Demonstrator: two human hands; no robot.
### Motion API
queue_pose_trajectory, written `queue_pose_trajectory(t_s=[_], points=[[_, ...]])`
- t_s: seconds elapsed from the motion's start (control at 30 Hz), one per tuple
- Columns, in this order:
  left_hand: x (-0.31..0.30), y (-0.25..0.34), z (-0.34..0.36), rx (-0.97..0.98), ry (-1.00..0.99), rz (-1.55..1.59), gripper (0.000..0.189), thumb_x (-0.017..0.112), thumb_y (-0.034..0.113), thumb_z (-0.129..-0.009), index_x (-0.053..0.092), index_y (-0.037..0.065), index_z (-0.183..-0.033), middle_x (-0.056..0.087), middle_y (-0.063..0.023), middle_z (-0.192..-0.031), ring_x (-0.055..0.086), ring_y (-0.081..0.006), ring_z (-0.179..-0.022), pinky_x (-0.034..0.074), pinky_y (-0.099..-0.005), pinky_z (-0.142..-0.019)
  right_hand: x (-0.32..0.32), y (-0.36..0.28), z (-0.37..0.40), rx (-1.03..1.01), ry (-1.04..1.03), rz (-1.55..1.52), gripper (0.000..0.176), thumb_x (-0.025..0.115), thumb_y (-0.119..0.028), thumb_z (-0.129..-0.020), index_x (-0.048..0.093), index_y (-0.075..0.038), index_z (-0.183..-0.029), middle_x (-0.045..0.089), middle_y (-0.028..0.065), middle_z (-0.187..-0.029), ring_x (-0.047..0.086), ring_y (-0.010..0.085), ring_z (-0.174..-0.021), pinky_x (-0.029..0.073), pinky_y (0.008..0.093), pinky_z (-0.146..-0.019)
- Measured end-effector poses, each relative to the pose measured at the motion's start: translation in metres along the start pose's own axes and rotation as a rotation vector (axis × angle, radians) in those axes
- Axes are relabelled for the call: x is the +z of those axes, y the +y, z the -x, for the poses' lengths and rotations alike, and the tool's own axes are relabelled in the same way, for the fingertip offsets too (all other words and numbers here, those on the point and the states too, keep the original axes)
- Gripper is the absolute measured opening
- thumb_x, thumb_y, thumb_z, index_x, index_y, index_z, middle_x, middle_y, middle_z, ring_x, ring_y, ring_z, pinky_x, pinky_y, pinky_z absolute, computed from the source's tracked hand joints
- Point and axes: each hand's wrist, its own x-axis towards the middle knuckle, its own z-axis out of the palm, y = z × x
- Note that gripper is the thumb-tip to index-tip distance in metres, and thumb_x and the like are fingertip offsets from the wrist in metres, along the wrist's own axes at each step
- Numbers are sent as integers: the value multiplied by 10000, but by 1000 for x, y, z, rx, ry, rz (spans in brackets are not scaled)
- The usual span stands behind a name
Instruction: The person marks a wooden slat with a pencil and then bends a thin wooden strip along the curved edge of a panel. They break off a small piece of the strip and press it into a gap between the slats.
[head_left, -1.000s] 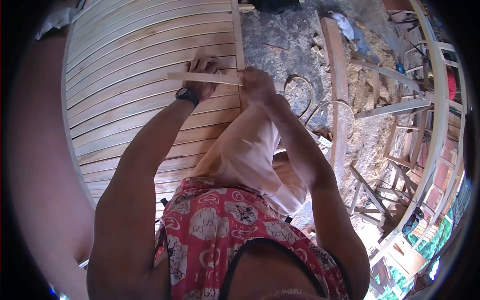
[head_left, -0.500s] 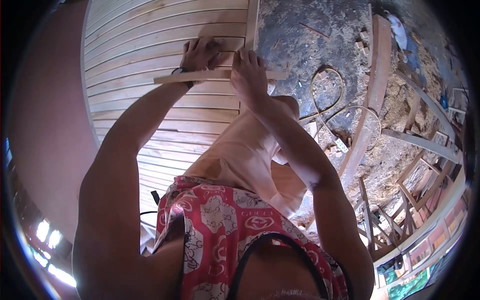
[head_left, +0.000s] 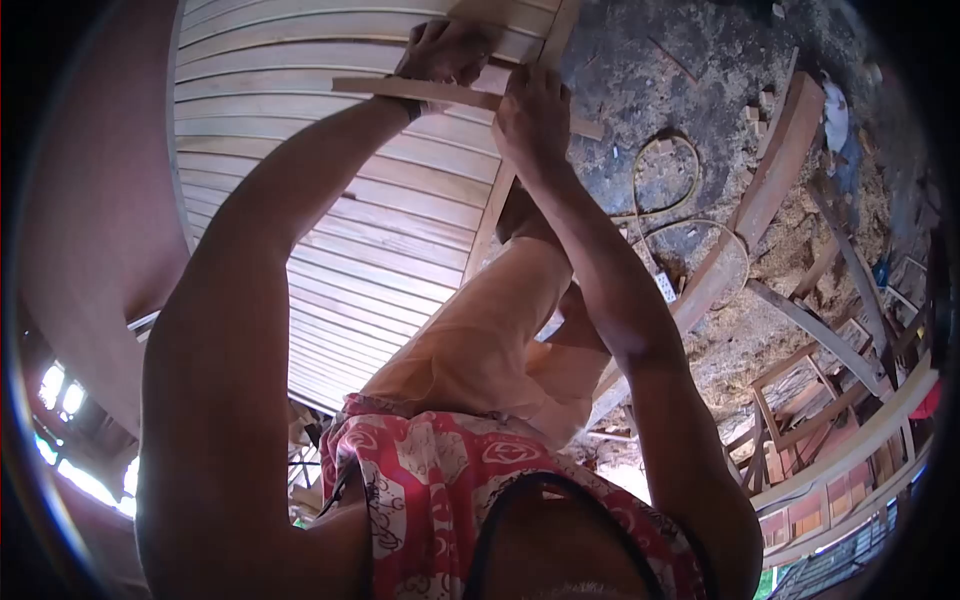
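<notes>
My right hand [head_left: 533, 112] is closed around a thin wooden strip [head_left: 365, 87], whose short end sticks out on the right beyond my knuckles. The strip passes above my left wrist, across the view. Just past it, my left hand [head_left: 447, 55] is down at the slatted wooden panel [head_left: 400, 235], with bent fingers. What lies under those fingers is hidden. Both hands are near the panel's right-hand edge board [head_left: 488, 215].
A yellowish cable [head_left: 690, 150] loops over the dusty floor to a white power strip [head_left: 665, 287]. A long plank [head_left: 745, 215] lies to the right among wood shavings, with wooden frames [head_left: 800, 400] beyond. A large smooth brown surface [head_left: 85, 170] borders the panel on the left.
Both hands and the wooden strip have moved farther up the view and slightly right. The strip now tilts down toward the right. My view and body have shifted too.
</notes>
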Motion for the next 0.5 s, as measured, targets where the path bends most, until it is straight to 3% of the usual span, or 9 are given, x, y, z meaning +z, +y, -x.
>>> queue_pose_trajectory(t_s=[0.1,0.17,0.23,0.33,0.4,0.47,0.5], points=[[-7,-1,-8,-44,-115,-42,497,717,186,-823,658,269,-1309,616,-104,-1283,584,-393,-1122,446,-555,-982,4,4,-8,-8,-4,35,302,678,-110,-791,647,32,-1056,584,183,-1093,571,354,-1072,477,474,-927],[-6,2,-7,-37,-90,-19,527,722,192,-835,643,278,-1349,609,-112,-1293,580,-391,-1135,444,-554,-992,4,4,-2,-7,-11,71,286,697,-153,-817,661,27,-1037,579,179,-1105,559,337,-1083,468,460,-945],[-7,7,-10,-49,-116,-13,455,699,232,-890,665,297,-1338,585,-126,-1329,556,-387,-1199,432,-555,-1024,2,3,2,33,-42,-38,265,660,-64,-766,623,28,-1013,579,211,-1074,576,383,-1050,478,492,-925],[-5,7,-8,17,-10,-72,378,686,216,-863,699,235,-1241,585,-100,-1238,534,-393,-1144,421,-537,-990,9,8,-5,51,-38,-50,292,692,-101,-771,638,8,-1037,620,196,-1058,609,377,-1038,496,483,-927],[-3,12,-5,-104,-113,-78,374,645,277,-933,694,270,-1303,561,-79,-1360,504,-386,-1260,405,-566,-1053,5,10,0,86,-41,-39,284,707,-119,-788,647,-7,-1042,646,193,-1066,639,371,-1029,511,484,-923],[-4,12,-4,-93,-132,-91,375,646,269,-932,694,260,-1305,559,-66,-1357,508,-383,-1248,405,-567,-1053,-30,8,-6,401,-96,-290,248,740,-190,-867,665,-38,-1049,701,194,-1062,703,357,-1003,551,468,-902],[-4,11,-6,-107,-159,-108,377,646,261,-932,693,251,-1306,557,-52,-1354,511,-381,-1235,404,-568,-1052,-42,12,-13,406,-78,-273,248,740,-190,-867,665,-38,-1049,701,194,-1062,703,357,-1003,551,468,-902]])
